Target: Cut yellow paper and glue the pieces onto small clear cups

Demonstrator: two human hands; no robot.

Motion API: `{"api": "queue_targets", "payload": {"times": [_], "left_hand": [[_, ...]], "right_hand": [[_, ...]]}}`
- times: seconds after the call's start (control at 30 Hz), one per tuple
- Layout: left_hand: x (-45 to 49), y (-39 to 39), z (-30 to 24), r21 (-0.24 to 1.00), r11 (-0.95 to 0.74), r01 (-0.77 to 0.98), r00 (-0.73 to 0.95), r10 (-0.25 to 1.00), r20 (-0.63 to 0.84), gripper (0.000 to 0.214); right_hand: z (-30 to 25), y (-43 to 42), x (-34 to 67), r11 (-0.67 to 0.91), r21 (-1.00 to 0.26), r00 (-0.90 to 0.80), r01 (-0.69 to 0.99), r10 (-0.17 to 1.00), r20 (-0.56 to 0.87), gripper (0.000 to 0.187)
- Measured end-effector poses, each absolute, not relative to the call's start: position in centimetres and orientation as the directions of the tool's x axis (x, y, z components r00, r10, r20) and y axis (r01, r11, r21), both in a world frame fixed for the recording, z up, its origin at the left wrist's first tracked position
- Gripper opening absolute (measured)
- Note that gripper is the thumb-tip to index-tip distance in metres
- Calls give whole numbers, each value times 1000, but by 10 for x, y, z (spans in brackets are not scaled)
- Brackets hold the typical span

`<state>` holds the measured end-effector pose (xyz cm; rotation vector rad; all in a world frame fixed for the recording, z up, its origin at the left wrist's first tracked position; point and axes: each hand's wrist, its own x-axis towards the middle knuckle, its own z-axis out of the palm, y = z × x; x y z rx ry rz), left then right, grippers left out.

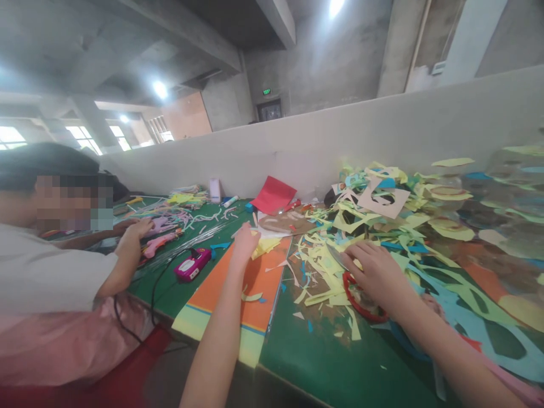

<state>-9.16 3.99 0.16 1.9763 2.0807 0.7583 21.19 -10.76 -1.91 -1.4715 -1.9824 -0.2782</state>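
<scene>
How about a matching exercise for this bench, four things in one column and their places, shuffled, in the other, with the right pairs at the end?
Things:
1. Left hand
2. Right hand
3. Small pink box
4. Red sheet

Places:
A. At the back of the bench, near the low wall
B. Right by the yellow paper
C. Just left of the orange sheet
D. Right by the red loop

Right pairs: 1-B, 2-D, 3-C, 4-A
</scene>
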Motion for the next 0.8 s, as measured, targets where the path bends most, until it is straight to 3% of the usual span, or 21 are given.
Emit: {"api": "queue_targets", "payload": {"times": [0.07,0.17,0.27,0.37,0.47,0.67,0.73,0.8], "left_hand": [[-91,38,5,432,0,902,-147,940,308,35],[-85,36,7,388,-40,921,-133,904,407,31],[-70,33,6,358,-145,922,-36,890,454,20],[-45,26,1,322,-313,894,124,862,492,19],[-14,11,-8,263,-528,808,353,790,501,20],[29,-18,-24,103,-873,476,778,473,413,20],[32,-23,-22,54,-924,378,838,366,405,25],[31,-27,-16,77,-929,363,830,360,427,27]], "right_hand": [[-16,-109,211,292,-372,-1,881,787,617,17],[-11,-107,213,254,-707,294,660,779,554,20],[-6,-105,221,261,-863,428,433,783,452,21],[-1,-104,228,199,-923,493,329,797,347,18],[0,-106,228,209,-937,509,281,795,330,17],[3,-108,225,245,-944,492,221,807,325,16],[6,-109,224,225,-950,499,218,810,307,17],[10,-110,223,216,-952,499,218,814,299,19]]}}
